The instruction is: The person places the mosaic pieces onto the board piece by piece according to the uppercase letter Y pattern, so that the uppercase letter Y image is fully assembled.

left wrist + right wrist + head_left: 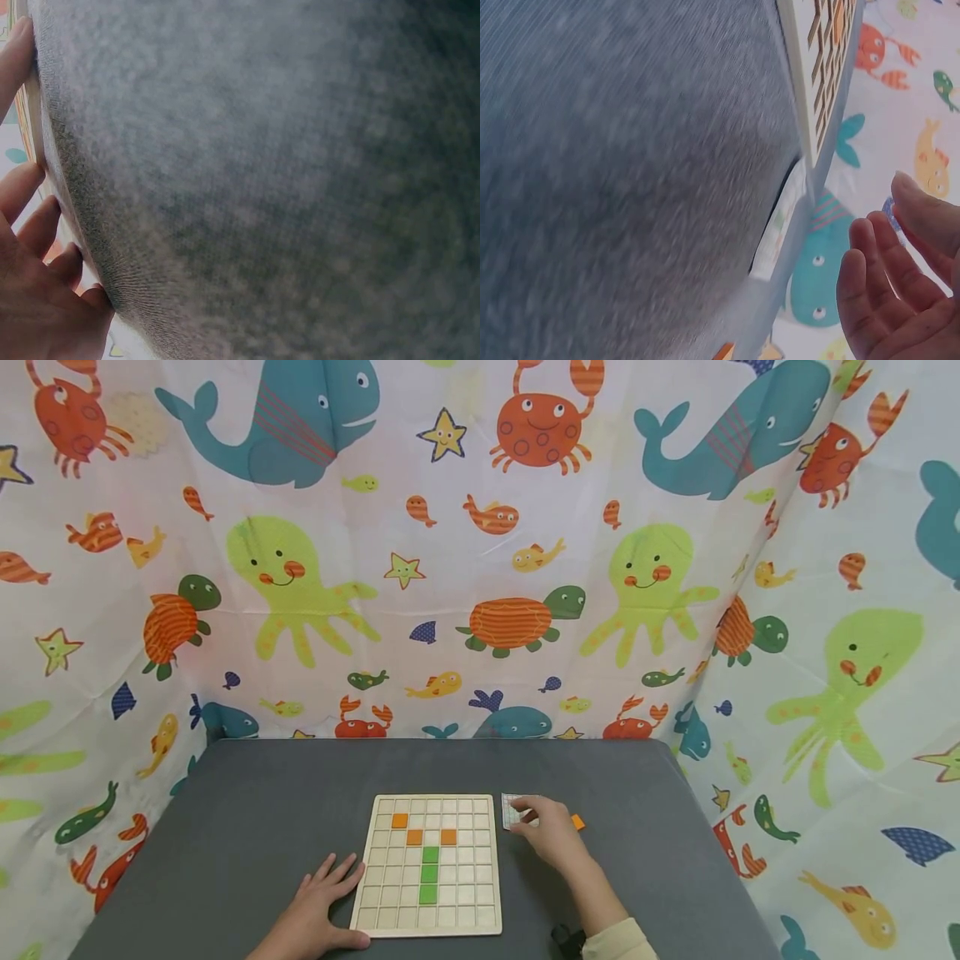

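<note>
A square wooden grid board (390, 893) lies on the table. Its cells hold three orange tiles (400, 820) above a column of three green tiles (429, 874). My left hand (318, 902) rests at the board's left side, fingers spread, thumb at the near left corner. Over a small printed card (512, 817) right of the board hovers my right hand (551, 835), covering part of it. In the right wrist view the fingers are loosely bent with nothing between them. A loose orange tile (577, 822) lies just beyond that hand.
The grey table (285, 793) extends around the board. A curtain (450, 568) printed with sea animals hangs behind the table and along both sides. Something small and dark (567, 941) shows by the right sleeve (618, 941).
</note>
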{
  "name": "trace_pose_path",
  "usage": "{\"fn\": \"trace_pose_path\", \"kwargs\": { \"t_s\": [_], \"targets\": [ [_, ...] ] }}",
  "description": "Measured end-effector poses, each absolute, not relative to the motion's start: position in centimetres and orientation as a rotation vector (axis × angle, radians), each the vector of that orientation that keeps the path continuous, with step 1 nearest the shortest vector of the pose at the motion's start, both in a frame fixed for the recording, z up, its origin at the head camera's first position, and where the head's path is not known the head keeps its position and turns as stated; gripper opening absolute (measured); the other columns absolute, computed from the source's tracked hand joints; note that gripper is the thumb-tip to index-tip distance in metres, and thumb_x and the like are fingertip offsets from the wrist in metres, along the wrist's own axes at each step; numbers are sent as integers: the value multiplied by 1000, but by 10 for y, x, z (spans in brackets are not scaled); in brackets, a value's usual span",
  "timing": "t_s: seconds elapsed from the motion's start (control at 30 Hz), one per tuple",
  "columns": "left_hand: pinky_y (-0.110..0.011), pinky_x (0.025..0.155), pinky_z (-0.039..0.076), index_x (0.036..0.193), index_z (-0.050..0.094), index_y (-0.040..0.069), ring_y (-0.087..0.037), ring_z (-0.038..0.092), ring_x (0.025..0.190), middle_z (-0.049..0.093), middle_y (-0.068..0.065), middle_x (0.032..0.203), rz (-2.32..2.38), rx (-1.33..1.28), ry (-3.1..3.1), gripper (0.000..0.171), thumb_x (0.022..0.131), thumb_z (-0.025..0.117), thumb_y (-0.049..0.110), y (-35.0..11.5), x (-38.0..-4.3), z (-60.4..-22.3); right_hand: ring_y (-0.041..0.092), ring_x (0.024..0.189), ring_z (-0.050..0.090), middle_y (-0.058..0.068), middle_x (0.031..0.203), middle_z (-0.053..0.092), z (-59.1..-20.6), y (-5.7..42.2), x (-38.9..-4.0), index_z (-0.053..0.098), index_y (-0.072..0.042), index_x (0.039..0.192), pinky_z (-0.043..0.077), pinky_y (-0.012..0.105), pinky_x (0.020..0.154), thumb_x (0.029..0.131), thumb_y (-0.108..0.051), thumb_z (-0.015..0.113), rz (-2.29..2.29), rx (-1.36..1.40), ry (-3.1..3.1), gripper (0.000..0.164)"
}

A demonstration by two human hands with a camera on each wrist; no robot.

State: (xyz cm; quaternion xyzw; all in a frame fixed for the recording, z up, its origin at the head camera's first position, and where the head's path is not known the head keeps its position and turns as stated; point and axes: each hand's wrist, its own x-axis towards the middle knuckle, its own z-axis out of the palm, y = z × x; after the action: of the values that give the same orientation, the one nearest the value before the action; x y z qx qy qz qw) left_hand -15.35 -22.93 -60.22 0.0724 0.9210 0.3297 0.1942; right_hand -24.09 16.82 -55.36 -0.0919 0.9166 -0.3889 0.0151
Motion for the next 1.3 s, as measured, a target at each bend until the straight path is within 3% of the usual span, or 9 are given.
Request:
{"fn": "trace_pose_path", "kwargs": {
  "t_s": [0.4,0.7,0.93,1.1,1.3],
  "targets": [
    [-82,109,8,154,44,11,-55,9,150,31,-18,163,947,202,2568,107,66,88,54,-229,-153,-601,21,90,69,11,107,73,-560,205,-245,74,-8,116,59,36,71,83,-5,82,-1198,-118,2936,35],
    [-82,108,7,154,44,10,-55,9,150,30,-18,164,943,199,2564,107,67,88,53,-230,-154,-601,31,103,67,12,115,71,-568,232,-251,75,-10,115,55,50,87,79,2,81,-1052,-109,3004,38],
    [-81,109,9,153,46,10,-54,11,151,32,-17,163,915,168,2590,109,63,90,54,-228,-152,-600,37,110,66,16,120,69,-578,248,-255,75,-7,114,52,55,96,76,11,75,-952,-92,3033,42],
    [-81,110,8,153,46,11,-53,11,151,32,-17,163,907,161,2597,110,62,89,56,-229,-152,-603,37,108,66,16,119,70,-582,250,-256,75,-7,116,54,54,92,77,10,75,-894,-51,2969,42],
    [-78,113,7,153,47,14,-49,10,153,31,-14,164,921,147,2612,114,58,89,60,-228,-152,-606,28,91,69,12,101,74,-586,251,-260,77,-2,104,57,46,82,80,-1,83,-888,-40,2956,25]
  ]
}}
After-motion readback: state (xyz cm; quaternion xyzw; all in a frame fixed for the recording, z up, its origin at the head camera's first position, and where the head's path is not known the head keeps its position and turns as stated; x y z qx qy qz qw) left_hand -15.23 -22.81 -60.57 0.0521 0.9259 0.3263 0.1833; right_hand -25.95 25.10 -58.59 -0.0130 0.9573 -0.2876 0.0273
